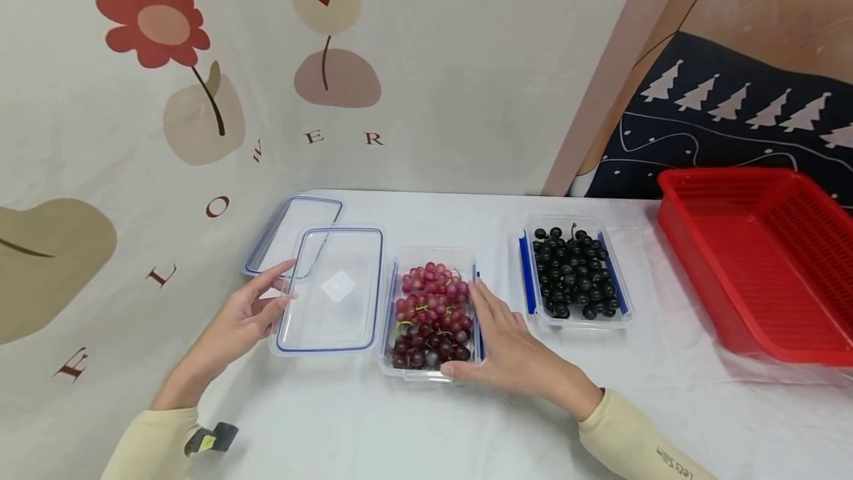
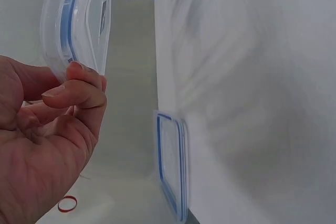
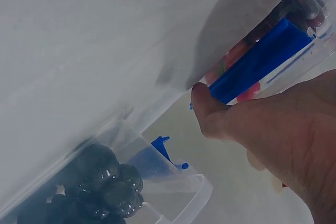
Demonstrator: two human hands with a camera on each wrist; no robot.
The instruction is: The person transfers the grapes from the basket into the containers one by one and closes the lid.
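My left hand [image 1: 243,321] pinches the left edge of a clear lid with a blue seal [image 1: 333,291] between thumb and fingers, holding it tilted up in the left wrist view. Right of the lid stands a clear box [image 1: 426,375] of grapes [image 1: 433,313], pink at the back and dark red in front. My right hand [image 1: 513,350] rests against this box's right side, fingers fairly straight along it and thumb at the front rim. A blue latch flap [image 3: 262,61] hangs on that side, beside the hand in the right wrist view.
A second blue-rimmed lid [image 1: 266,235] lies at the back left, partly behind the held one. To the right stands another clear box [image 1: 623,310] of black grapes [image 1: 576,272], its blue latch [image 1: 527,272] out. A red plastic basket [image 1: 700,295] sits at the far right.
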